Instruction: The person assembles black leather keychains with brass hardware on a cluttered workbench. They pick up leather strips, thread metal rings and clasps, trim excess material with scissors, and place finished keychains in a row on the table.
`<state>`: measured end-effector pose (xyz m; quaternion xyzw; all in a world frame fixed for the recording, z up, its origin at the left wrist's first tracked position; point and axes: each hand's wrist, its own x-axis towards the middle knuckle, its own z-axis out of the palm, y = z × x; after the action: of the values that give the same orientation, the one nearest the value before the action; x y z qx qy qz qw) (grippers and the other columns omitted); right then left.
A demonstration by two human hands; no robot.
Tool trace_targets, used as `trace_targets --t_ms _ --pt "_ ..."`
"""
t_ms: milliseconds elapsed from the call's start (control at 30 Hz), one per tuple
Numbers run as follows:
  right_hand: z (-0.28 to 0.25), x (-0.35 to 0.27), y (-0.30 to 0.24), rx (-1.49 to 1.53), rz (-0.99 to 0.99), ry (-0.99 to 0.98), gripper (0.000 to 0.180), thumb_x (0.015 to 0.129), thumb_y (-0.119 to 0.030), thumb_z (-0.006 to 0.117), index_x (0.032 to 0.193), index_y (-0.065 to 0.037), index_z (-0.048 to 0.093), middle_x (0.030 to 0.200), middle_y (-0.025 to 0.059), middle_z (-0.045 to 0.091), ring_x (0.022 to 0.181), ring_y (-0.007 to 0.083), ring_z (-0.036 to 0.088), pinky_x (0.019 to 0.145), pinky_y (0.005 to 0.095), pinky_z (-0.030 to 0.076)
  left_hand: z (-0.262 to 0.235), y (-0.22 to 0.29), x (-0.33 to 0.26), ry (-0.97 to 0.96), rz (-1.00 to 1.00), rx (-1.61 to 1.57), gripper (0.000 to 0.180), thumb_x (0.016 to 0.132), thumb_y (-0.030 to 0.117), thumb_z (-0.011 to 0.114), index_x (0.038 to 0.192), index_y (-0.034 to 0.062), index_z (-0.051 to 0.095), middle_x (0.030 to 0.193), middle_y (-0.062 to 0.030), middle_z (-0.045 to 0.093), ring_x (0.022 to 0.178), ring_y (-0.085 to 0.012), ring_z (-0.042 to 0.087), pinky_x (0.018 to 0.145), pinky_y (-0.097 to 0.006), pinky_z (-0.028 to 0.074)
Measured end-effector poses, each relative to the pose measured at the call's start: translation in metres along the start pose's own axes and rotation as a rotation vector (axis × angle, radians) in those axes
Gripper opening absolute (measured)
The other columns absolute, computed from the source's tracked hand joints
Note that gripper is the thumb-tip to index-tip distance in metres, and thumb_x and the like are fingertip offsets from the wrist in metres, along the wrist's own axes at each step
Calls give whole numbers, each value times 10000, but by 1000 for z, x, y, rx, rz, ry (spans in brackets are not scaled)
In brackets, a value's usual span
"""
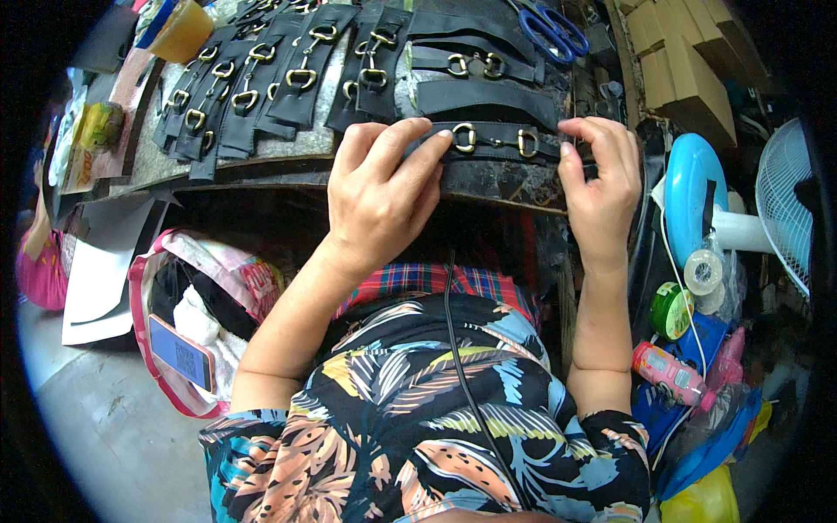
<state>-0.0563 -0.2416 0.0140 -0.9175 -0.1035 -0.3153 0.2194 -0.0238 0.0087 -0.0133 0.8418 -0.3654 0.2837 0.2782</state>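
a black strap (497, 139) lies flat along the near edge of the bench (488, 183), running left to right. it is a dark, matte band with two brass-coloured metal rings on its middle part, joined by a short link. the left hand (384, 187) presses its fingertips on the strap's left end, just beside the left ring. the right hand (602, 174) curls its fingers over the strap's right end, just past the right ring.
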Motion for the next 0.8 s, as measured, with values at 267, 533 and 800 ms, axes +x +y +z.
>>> trace_targets --t_ms 267,533,800 --pt "25 19 -9 124 -216 -217 405 819 -207 795 1187 -49 734 1173 112 715 1086 322 666 950 430 538 2 11 13 -280 -73 61 565 884 368 728 1359 78 631 1404 -95 610 1238 -290 569 1044 -442 431" --pt "28 13 -5 110 -217 -201 382 840 -241 786 1162 -39 740 1178 122 707 1097 322 665 954 428 532 5 9 5 -217 -62 44 555 865 295 752 1354 64 628 1381 -111 619 1231 -305 578 1053 -453 438" --pt "27 8 -6 139 -229 -162 408 807 -235 819 1163 -52 741 1250 135 685 1187 344 636 1012 440 515 -5 7 -8 -129 -37 -91 489 815 120 786 1281 30 668 1329 -159 636 1194 -360 594 1033 -466 491"
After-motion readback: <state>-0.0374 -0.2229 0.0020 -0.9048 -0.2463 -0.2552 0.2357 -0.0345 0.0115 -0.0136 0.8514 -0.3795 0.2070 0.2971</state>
